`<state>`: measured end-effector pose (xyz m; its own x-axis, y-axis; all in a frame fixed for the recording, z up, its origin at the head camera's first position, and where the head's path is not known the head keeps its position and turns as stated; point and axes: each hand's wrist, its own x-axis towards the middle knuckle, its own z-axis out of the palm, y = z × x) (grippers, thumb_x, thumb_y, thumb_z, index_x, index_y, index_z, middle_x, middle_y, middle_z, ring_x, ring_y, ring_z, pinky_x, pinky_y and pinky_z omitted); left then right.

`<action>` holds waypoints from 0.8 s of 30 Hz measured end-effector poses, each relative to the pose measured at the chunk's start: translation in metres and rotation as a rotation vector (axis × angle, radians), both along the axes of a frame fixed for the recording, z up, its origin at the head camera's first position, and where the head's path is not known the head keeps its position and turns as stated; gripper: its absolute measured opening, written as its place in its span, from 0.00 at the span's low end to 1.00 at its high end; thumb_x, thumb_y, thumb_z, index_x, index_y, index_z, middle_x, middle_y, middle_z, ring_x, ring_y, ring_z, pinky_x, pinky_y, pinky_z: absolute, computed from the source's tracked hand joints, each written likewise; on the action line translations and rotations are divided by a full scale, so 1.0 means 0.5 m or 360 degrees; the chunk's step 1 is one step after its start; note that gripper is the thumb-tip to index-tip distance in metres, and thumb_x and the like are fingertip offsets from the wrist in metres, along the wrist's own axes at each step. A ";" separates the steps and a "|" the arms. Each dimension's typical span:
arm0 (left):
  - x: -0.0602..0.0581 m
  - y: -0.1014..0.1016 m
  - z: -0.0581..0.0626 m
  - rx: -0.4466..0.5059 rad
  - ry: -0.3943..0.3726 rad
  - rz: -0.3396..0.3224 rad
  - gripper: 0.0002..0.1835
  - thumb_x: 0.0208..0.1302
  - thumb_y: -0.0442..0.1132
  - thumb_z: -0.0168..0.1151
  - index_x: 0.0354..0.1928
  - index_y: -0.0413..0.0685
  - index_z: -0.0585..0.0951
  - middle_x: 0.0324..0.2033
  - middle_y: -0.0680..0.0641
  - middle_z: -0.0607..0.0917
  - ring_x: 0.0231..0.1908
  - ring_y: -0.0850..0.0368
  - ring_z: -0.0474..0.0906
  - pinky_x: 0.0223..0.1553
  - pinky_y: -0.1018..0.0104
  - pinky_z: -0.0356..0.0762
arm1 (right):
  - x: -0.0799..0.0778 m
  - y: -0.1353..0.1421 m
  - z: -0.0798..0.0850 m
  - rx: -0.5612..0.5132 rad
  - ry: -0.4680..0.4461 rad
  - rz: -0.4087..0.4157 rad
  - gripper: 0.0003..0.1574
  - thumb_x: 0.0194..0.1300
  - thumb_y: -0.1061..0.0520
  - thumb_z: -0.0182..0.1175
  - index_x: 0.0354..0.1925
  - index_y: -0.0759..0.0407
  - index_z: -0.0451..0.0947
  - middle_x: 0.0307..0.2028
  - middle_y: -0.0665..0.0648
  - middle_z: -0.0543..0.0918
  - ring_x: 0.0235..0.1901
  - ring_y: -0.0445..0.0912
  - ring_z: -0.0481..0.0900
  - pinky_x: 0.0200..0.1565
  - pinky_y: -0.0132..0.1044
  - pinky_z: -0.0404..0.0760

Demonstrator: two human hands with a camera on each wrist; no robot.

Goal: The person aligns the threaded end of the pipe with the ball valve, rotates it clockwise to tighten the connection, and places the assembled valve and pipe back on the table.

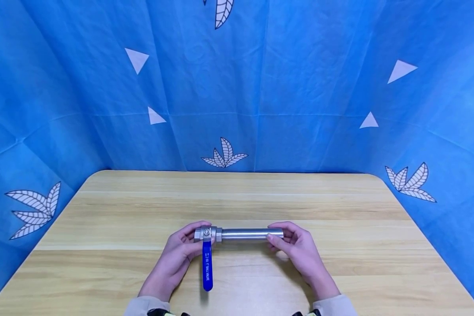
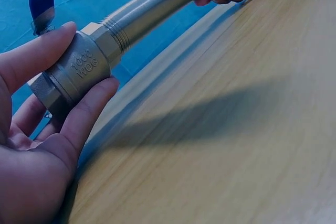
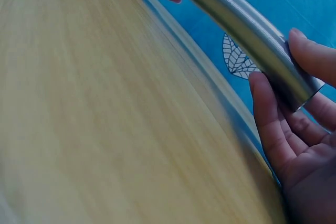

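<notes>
My left hand (image 1: 179, 251) grips a steel ball valve (image 2: 79, 69) between thumb and fingers. The valve body bears the raised marking "1000 WOG". Its blue lever handle (image 1: 207, 265) points toward me in the head view. A straight steel pipe (image 1: 245, 234) with a threaded end sits in the valve's right port; some thread (image 2: 116, 31) shows outside the hex end. The pipe's plain far end lies between the thumb and fingers of my right hand (image 1: 296, 250). Valve and pipe are held level above the table, casting a shadow on it in the left wrist view.
A light wood-grain table (image 1: 339, 206) with rounded back corners lies under both hands. Blue cloth (image 1: 300, 79) printed with white leaves and triangles hangs behind it and along both sides. Grey sleeves (image 1: 335, 306) and dark wrist straps show at the bottom edge.
</notes>
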<state>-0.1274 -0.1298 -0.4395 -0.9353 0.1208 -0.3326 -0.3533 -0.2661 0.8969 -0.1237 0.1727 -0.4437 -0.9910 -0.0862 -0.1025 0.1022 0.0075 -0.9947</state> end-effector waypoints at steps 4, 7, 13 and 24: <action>-0.001 0.001 -0.001 -0.0006 0.0007 0.0004 0.34 0.46 0.30 0.74 0.60 0.45 0.77 0.57 0.43 0.78 0.54 0.51 0.76 0.52 0.61 0.79 | -0.002 -0.001 0.000 0.0007 -0.0015 0.0008 0.24 0.56 0.50 0.71 0.48 0.59 0.79 0.39 0.68 0.84 0.36 0.57 0.86 0.41 0.46 0.86; -0.002 0.001 -0.003 -0.0008 0.0005 0.0006 0.35 0.46 0.30 0.74 0.60 0.46 0.77 0.58 0.44 0.78 0.54 0.51 0.76 0.52 0.61 0.79 | -0.002 -0.001 0.000 0.0024 -0.0015 0.0019 0.25 0.55 0.50 0.71 0.49 0.59 0.79 0.39 0.67 0.85 0.35 0.55 0.86 0.40 0.46 0.86; -0.003 0.001 -0.006 -0.0016 -0.0019 0.0011 0.36 0.45 0.32 0.75 0.61 0.48 0.76 0.58 0.45 0.78 0.55 0.51 0.77 0.53 0.62 0.80 | 0.001 0.003 -0.002 0.0084 0.0014 0.0108 0.36 0.44 0.59 0.77 0.53 0.57 0.77 0.42 0.62 0.85 0.33 0.50 0.84 0.36 0.38 0.85; -0.002 -0.001 -0.006 -0.0002 0.0005 -0.0008 0.36 0.45 0.31 0.75 0.61 0.46 0.76 0.58 0.44 0.77 0.55 0.51 0.76 0.53 0.61 0.80 | 0.001 0.004 -0.007 0.0107 0.0107 0.0062 0.31 0.39 0.62 0.79 0.45 0.60 0.79 0.40 0.62 0.83 0.34 0.47 0.82 0.31 0.32 0.82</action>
<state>-0.1283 -0.1300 -0.4427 -0.9357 0.1252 -0.3299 -0.3519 -0.2635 0.8982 -0.1233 0.1745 -0.4471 -0.9919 -0.1197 -0.0429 0.0338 0.0769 -0.9965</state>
